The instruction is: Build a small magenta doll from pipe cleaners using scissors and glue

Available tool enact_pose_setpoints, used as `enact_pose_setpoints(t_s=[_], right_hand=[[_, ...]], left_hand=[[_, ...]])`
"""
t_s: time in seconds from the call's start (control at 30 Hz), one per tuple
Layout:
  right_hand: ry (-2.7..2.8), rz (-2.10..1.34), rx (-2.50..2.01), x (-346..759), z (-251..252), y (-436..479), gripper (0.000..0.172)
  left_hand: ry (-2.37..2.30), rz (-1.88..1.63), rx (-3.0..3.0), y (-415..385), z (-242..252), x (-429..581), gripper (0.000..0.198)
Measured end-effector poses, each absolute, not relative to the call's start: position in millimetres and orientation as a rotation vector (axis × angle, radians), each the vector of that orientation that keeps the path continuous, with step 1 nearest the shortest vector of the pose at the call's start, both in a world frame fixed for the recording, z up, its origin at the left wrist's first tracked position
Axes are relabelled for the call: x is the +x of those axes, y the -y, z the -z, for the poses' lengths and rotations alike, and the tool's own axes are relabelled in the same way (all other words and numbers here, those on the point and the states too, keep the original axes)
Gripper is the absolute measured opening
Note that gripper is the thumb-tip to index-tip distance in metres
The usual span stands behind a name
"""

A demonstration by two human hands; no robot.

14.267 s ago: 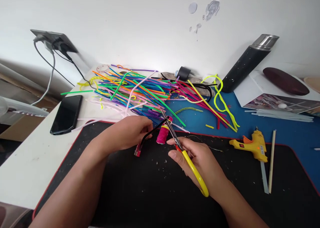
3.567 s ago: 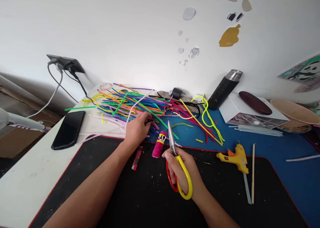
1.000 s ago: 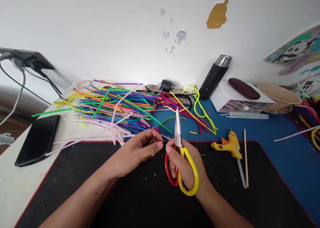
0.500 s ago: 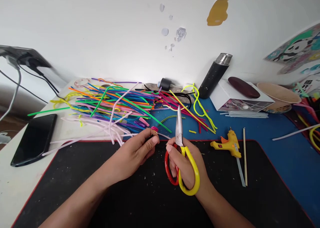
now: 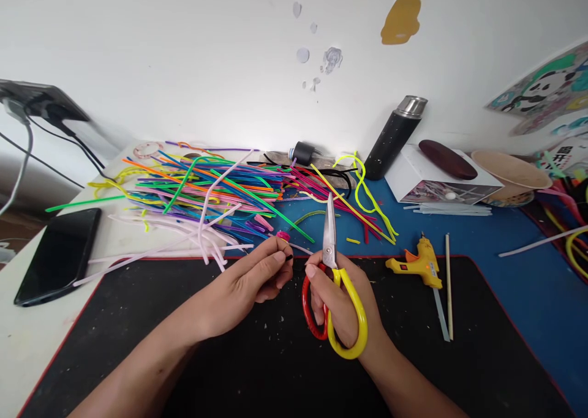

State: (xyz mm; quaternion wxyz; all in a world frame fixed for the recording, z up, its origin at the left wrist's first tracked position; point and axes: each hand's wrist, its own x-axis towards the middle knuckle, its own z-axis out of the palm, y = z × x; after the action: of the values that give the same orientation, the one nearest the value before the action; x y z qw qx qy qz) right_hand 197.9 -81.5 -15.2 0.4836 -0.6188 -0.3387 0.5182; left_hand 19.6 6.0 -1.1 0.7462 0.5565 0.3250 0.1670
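My left hand (image 5: 257, 274) is closed in a pinch above the black mat. A short black piece (image 5: 289, 257), which looks like pipe cleaner, pokes out at its fingertips; the rest is hidden. Just beyond the fingers shows a small pink coil (image 5: 283, 237); I cannot tell whether the hand touches it. My right hand (image 5: 342, 302) is wrapped round scissors (image 5: 329, 240) with one red and one yellow handle. Their blades are together and point away from me. Many coloured pipe cleaners (image 5: 220, 185) lie in a loose heap behind my left hand.
A yellow glue gun (image 5: 420, 264) lies right of the scissors beside a thin stick (image 5: 449, 286). At the back stand a black flask (image 5: 395, 139) and a white box (image 5: 413, 176). A phone (image 5: 59, 253) lies left. The black mat (image 5: 257, 369) has small scraps.
My left hand has turned slightly, and the black piece now shows more at its fingertips. The right hand and scissors stay nearly still. The view has shifted a little.
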Motion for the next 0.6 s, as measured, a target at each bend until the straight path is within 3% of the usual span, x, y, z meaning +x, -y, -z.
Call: enact_pose_setpoints(t_s=[0.23, 0.6], right_hand=[[0.821, -1.262, -1.483, 198.4, 20.2, 82.6, 0.035], [0.826, -1.251, -1.491, 198.1, 16.1, 82.8, 0.038]], left_hand=[[-0.709, -0.417, 1.174, -5.5, 3.0, 28.0, 0.052], [-0.664, -0.435, 1.098, 0.6, 12.8, 32.0, 0.042]])
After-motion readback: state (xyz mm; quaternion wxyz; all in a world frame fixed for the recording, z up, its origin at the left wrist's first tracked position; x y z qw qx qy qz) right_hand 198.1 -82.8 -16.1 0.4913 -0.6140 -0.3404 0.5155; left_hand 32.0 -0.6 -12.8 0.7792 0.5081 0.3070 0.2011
